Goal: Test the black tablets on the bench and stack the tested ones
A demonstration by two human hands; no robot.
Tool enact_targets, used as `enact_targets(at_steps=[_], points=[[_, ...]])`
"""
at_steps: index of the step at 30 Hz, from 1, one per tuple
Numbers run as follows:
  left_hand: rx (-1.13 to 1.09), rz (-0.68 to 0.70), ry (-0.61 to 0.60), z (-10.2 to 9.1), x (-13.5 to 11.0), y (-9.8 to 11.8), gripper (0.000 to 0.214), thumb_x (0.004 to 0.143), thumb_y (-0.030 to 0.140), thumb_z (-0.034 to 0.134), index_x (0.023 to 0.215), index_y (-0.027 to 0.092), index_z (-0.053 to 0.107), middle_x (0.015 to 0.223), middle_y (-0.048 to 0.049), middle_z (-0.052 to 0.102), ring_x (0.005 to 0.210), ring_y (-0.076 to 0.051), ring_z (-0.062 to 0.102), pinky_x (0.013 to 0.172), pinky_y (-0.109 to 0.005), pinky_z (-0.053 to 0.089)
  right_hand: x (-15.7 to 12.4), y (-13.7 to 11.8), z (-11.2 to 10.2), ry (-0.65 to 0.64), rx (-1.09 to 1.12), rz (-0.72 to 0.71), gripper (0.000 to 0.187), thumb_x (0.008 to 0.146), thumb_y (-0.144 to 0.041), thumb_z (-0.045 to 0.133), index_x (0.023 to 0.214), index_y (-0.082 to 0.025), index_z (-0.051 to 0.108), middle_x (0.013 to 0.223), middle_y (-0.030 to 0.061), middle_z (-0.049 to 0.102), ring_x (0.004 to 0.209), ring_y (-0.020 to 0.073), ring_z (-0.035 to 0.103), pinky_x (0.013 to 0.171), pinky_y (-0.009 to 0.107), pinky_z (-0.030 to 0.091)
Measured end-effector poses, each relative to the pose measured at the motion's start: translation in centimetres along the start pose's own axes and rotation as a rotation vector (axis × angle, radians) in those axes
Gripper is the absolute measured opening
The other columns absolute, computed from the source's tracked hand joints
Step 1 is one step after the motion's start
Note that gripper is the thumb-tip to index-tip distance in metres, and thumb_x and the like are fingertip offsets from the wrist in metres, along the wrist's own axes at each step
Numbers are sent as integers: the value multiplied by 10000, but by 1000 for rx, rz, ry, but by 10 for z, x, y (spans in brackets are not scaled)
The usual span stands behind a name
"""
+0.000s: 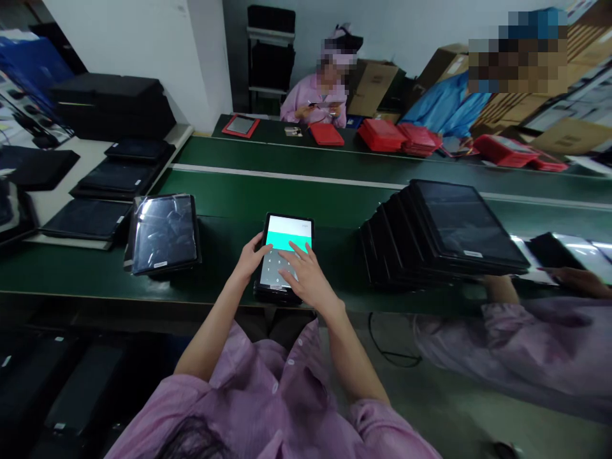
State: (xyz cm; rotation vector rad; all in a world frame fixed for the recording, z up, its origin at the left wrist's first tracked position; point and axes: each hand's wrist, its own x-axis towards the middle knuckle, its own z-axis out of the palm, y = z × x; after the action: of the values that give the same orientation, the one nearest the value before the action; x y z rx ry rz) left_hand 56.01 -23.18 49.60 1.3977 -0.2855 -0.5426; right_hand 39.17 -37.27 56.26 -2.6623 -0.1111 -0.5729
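A tablet point(285, 225) with its screen lit lies in front of me on the bench, on top of a dark stack. White, turquoise and grey bands fill the screen, and number keys show on the lower part. At the tablet's left edge rests my left hand point(249, 260), its thumb reaching over the screen and its fingers around the side. My right hand point(306, 273) is spread over the right half of the screen, fingers apart, holding nothing. Whether its fingertips touch the glass I cannot tell.
To the left stands a stack of dark tablets point(165, 233); a taller, leaning stack point(471, 223) is on the right. Red cases point(382, 135) lie along the far side of the green bench point(229, 197). One person sits opposite; another person's sleeve point(511, 325) is at right.
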Motion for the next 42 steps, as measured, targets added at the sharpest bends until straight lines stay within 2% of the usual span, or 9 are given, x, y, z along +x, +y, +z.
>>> enact_targets(at_steps=[6,15,20,24,27,30,33,36,42], points=[[15,-5,-7,-3,-1,1,671,816,350,849,1452,209,688,1427,-125,718,1317,-369,662,1108,-486,547,-12,25,-4,351,-82,165,339,1126,-339,457,1376,-212,648,1357,102,752,1442,272,595,1292,611,357],[-101,-10,20,-9,-3,-7,497,893,489,775,1312,222,785,1404,-109,736,1317,-349,671,1096,-475,549,-6,32,7,227,-32,178,368,1128,-401,443,1367,-214,651,1360,109,751,1460,294,578,1299,655,322],[-85,-41,111,-22,4,-33,575,904,679,677,1093,161,836,1225,-163,793,1148,-324,731,830,-355,577,-9,35,6,327,-24,233,325,1129,-364,449,1268,-205,697,1291,108,776,1432,290,605,1295,646,338],[100,44,205,-30,2,-61,632,923,726,606,885,129,808,861,-119,785,835,-231,711,692,-281,487,-7,36,8,307,42,215,304,1113,-385,493,1266,-233,707,1316,88,769,1441,283,598,1320,632,299],[311,179,201,-34,-5,-77,563,958,664,589,816,152,775,749,-56,722,752,-192,643,683,-267,452,-3,43,8,360,167,281,317,1105,-415,495,1264,-248,712,1311,73,772,1395,271,634,1338,627,259],[373,247,168,-35,-9,-83,485,992,585,569,874,166,783,837,-53,747,817,-196,652,740,-264,463,-2,55,9,519,361,454,358,1084,-463,521,1307,-238,688,1286,97,774,1282,265,698,1280,592,383],[370,246,154,-36,-9,-83,445,1003,536,561,909,168,792,888,-64,765,860,-208,672,771,-271,474,-5,66,13,597,605,538,441,1016,-496,634,1374,-238,635,1424,136,696,1360,288,652,1237,560,453],[357,235,149,-37,-9,-82,430,1002,523,570,929,164,796,911,-68,772,882,-214,680,788,-275,479,-11,69,17,491,842,548,651,942,-491,739,1515,-280,512,1632,139,524,1516,306,518,1273,566,412],[335,190,145,-36,-11,-80,432,986,540,585,921,162,784,873,-54,754,855,-206,665,766,-269,464,-18,63,14,359,891,530,970,864,-481,847,1654,-375,295,1784,99,261,1621,315,355,1319,566,338]])
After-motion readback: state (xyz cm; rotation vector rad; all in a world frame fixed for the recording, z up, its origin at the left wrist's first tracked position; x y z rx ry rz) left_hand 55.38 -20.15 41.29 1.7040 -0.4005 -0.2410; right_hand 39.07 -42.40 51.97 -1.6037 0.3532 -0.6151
